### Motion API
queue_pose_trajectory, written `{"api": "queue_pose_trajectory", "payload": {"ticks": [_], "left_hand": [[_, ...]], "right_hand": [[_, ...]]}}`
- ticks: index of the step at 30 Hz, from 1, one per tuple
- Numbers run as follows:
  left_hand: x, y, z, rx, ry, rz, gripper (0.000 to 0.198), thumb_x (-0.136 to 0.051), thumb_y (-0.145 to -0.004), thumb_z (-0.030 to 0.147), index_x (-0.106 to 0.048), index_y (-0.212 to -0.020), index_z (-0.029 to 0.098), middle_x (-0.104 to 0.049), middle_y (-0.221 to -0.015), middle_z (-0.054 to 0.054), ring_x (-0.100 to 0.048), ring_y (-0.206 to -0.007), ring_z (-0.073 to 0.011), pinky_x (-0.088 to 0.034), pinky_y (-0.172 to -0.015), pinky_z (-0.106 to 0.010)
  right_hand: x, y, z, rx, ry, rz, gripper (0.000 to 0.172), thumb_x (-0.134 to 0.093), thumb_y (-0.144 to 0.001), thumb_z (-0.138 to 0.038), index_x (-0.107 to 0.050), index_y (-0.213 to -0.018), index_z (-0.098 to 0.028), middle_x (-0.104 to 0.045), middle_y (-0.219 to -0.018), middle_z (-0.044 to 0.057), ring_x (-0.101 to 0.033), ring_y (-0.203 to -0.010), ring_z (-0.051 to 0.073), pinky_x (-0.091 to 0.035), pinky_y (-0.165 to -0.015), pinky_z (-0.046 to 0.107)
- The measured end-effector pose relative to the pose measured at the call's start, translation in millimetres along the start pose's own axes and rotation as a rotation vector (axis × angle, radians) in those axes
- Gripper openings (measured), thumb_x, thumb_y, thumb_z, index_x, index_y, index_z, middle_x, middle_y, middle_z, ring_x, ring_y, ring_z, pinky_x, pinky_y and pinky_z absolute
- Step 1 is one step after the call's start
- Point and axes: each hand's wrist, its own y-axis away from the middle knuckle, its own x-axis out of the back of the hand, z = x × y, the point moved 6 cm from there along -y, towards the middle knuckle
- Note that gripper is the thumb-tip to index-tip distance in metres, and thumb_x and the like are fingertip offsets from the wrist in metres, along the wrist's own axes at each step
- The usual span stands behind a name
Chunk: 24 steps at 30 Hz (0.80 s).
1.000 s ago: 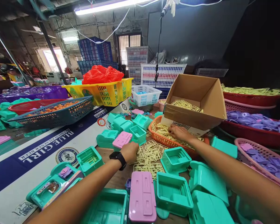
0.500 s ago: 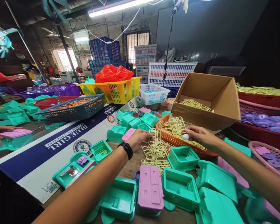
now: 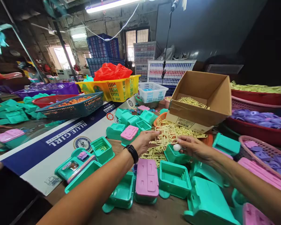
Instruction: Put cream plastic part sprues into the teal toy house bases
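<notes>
Just right of centre: yellow lattice (image 3: 166,135) held up. Left hand (image 3: 144,143) pinches its left edge; right hand (image 3: 194,147), fingers nearly closed, at its right edge, white knob (image 3: 177,147) by the fingertips. Step: handling lattice, apparently; next move likely calls for light, steady grips.

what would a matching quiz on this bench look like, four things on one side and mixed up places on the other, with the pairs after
1. raised pale yellow frames
2. red plastic bag
3. orange pieces
4. light blue pieces

A. in the small white basket
B. between left hand and right hand
C. in the dark blue-green basket
D. in the yellow basket

Pairs: 1-B, 2-D, 3-C, 4-A
</notes>
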Motion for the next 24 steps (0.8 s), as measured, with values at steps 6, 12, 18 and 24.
{"api": "queue_pose_trajectory", "payload": {"ticks": [6,12,18,24], "left_hand": [[0.4,8,-5,-0.018,0.082,0.014,0.014,-0.082,-0.077,0.014,-0.069,-0.081,0.013,-0.068,-0.082,-0.002,-0.063,-0.07,-0.0117,-0.052,-0.061,-0.024],[28.5,29,10,-0.192,0.038,0.083,0.035,-0.087,-0.068,0.022,-0.062,-0.092,0.018,-0.064,-0.08,0.003,-0.062,-0.067,-0.0122,-0.052,-0.059,-0.024],[37.6,43,11,-0.118,0.075,0.163,0.026,-0.068,-0.083,0.01,-0.052,-0.1,0.022,-0.056,-0.082,0.004,-0.057,-0.066,-0.0109,-0.057,-0.064,-0.028],[34.3,51,11,-0.047,0.123,0.176,0.038,-0.056,-0.088,0.002,-0.052,-0.12,0.021,-0.054,-0.083,0.002,-0.062,-0.065,-0.0145,-0.064,-0.071,-0.042]], "right_hand": [[-19,1,-2,0.126,0.271,-0.129,0.054,-0.078,-0.072,-0.071,-0.068,-0.087,-0.02,-0.069,-0.083,0.002,-0.058,-0.07,0.011,-0.045,-0.062,0.023],[56,-24,-40,0.259,1.37,0.248,0.028,-0.048,-0.098,-0.03,-0.073,-0.095,-0.017,-0.075,-0.094,0.009,-0.068,-0.089,0.022,-0.048,-0.077,0.031],[97,-65,-27,0.142,1.616,0.251,0.032,-0.066,-0.077,-0.009,-0.076,-0.105,-0.02,-0.072,-0.116,0.014,-0.068,-0.102,0.027,-0.048,-0.079,0.031],[96,-75,-21,0.177,1.702,0.206,0.022,-0.054,-0.091,-0.02,-0.076,-0.094,-0.018,-0.072,-0.104,0.015,-0.069,-0.094,0.027,-0.046,-0.075,0.032]]}}
